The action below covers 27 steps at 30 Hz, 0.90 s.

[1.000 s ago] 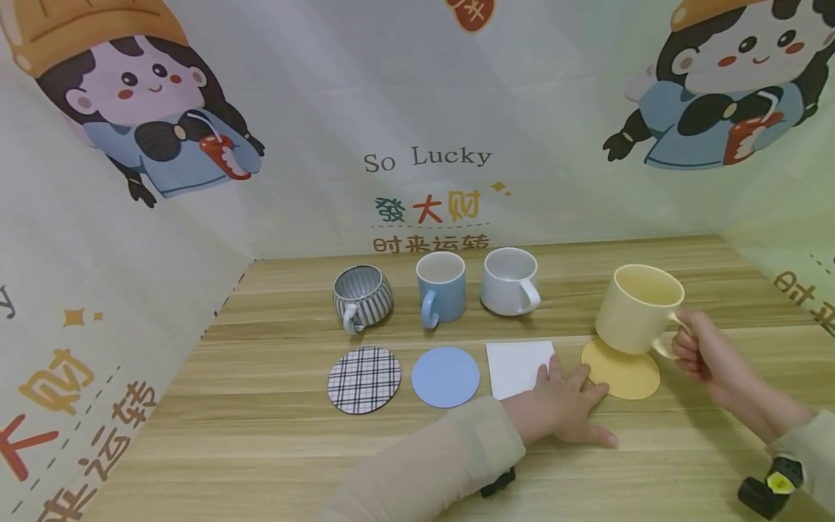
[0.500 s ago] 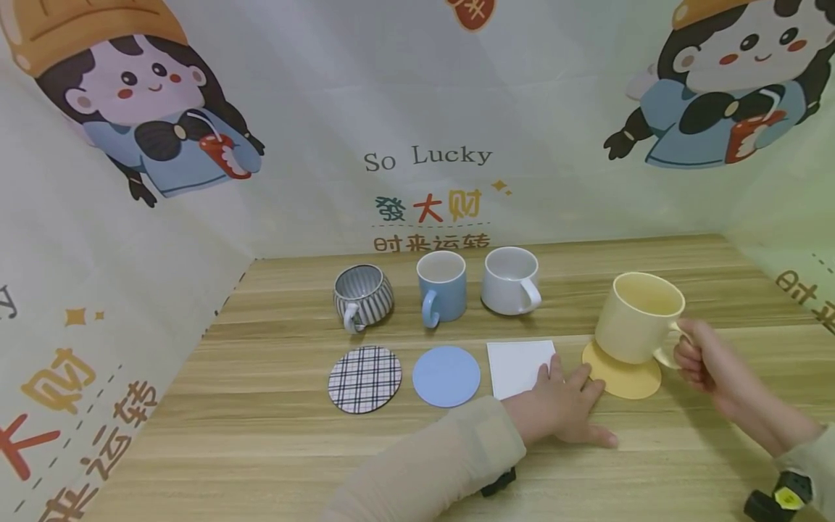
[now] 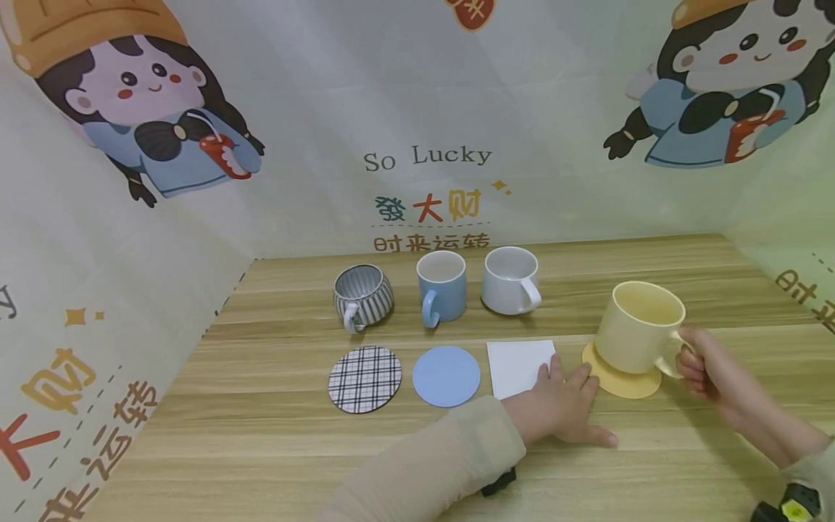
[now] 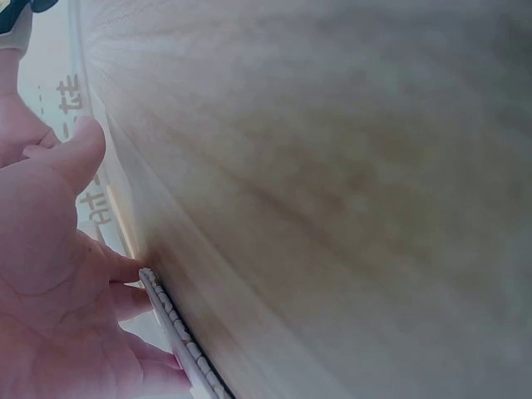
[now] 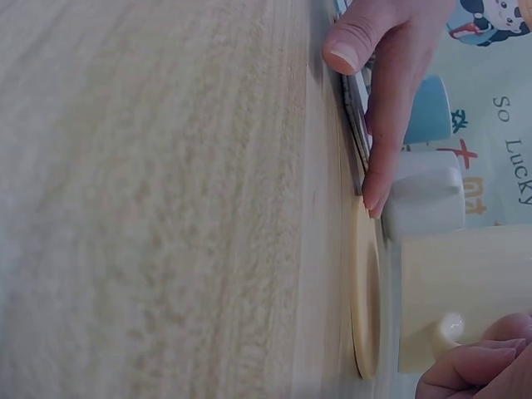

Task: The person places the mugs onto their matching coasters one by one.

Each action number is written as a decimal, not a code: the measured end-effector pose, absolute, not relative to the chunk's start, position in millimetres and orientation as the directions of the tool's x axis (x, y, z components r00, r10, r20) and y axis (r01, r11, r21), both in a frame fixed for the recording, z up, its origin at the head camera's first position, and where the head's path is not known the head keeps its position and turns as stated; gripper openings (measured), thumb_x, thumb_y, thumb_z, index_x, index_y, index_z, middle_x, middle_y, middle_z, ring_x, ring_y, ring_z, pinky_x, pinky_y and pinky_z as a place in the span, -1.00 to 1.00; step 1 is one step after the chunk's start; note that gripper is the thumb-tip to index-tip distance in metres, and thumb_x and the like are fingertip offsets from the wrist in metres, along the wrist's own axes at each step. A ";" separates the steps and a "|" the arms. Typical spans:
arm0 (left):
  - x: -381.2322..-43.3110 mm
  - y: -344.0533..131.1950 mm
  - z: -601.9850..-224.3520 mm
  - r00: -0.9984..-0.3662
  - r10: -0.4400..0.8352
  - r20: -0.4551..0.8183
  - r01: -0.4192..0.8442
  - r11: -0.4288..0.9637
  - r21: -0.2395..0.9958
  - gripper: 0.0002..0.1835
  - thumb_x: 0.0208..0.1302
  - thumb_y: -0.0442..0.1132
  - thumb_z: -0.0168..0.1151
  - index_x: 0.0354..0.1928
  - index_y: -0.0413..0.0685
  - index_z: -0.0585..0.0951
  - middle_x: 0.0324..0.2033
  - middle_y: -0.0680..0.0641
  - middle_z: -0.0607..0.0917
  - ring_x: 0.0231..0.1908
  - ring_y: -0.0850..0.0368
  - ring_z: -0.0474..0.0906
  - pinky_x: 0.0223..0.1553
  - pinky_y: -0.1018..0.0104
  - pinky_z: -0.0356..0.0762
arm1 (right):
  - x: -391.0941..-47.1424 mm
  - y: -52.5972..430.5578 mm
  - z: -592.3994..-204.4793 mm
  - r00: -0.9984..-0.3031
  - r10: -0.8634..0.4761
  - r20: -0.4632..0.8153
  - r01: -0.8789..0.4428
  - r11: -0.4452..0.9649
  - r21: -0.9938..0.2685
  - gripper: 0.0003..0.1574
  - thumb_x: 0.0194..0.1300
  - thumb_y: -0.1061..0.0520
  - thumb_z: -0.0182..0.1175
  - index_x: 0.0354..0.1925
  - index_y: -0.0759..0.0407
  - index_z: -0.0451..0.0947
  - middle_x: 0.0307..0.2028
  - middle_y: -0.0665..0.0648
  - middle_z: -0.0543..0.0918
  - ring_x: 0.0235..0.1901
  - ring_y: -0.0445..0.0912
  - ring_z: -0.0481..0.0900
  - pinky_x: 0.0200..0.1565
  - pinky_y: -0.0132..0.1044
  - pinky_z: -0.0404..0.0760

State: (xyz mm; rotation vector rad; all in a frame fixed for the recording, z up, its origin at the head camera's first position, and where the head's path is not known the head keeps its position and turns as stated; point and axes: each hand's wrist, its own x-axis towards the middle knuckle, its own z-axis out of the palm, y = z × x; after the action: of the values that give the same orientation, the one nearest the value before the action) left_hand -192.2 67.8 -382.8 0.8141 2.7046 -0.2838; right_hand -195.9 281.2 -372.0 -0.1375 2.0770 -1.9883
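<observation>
My right hand [image 3: 711,366] grips the handle of a pale yellow mug [image 3: 633,333], held upright over a round yellow coaster [image 3: 628,385]. In the right wrist view a narrow gap shows between the mug's base [image 5: 407,303] and the coaster [image 5: 364,291]. With fingers spread, my left hand [image 3: 566,407] lies across the right part of a square white coaster [image 3: 518,362], hiding its lower right corner. One left fingertip reaches the yellow coaster's near-left edge. The left wrist view shows that palm [image 4: 58,283] low beside a coaster edge [image 4: 187,341].
Behind the coasters stand a grey striped cup [image 3: 363,296], a blue mug [image 3: 449,286] and a white mug [image 3: 505,283]. A plaid round coaster [image 3: 364,379] and a blue round coaster [image 3: 446,375] lie to the left. A printed cloth [image 3: 313,130] encloses the wooden table [image 3: 261,449].
The yellow mug has come down toward the yellow coaster, my right hand lowering with it on its handle. My left hand has stayed almost in place.
</observation>
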 end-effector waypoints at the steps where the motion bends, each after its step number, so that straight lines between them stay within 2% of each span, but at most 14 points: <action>1: -192.1 67.8 -382.6 -0.794 0.504 -0.340 0.563 0.821 -0.099 -0.06 0.00 0.54 -0.17 0.40 0.29 0.03 0.40 0.22 -0.04 0.38 -0.11 -0.15 0.33 0.12 -0.05 | -195.5 281.3 -372.5 -0.961 -0.249 -0.122 0.110 0.061 -0.992 -0.44 0.46 0.02 -0.48 -0.71 0.09 -0.09 -0.73 0.03 -0.03 -0.68 -0.02 -0.13 -0.59 -0.13 -0.20; 19: -192.7 67.9 -380.7 -0.787 0.499 -0.363 0.560 0.825 -0.079 -0.06 0.01 0.53 -0.17 0.41 0.30 0.01 0.41 0.22 -0.09 0.39 -0.11 -0.19 0.33 0.13 -0.08 | -191.0 281.6 -381.6 -0.948 -0.282 -0.150 0.132 0.082 -0.988 -0.45 0.45 0.01 -0.52 -0.71 0.09 -0.12 -0.74 -0.01 -0.02 -0.69 -0.05 -0.12 -0.61 -0.14 -0.19; 27: -192.7 67.2 -379.7 -0.784 0.501 -0.366 0.562 0.823 -0.078 -0.07 0.02 0.53 -0.16 0.40 0.29 0.01 0.41 0.21 -0.09 0.39 -0.11 -0.19 0.33 0.13 -0.07 | -189.7 280.4 -381.9 -0.942 -0.306 -0.136 0.122 0.063 -0.991 -0.46 0.46 0.04 -0.52 -0.70 0.09 -0.11 -0.73 0.03 -0.03 -0.68 -0.03 -0.12 -0.60 -0.14 -0.20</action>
State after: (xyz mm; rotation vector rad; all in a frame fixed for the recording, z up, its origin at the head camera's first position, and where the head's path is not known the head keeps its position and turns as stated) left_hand -192.7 67.2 -379.7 0.8048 2.6753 -0.2604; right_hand -189.7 280.4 -381.9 -0.1846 2.0370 -1.9505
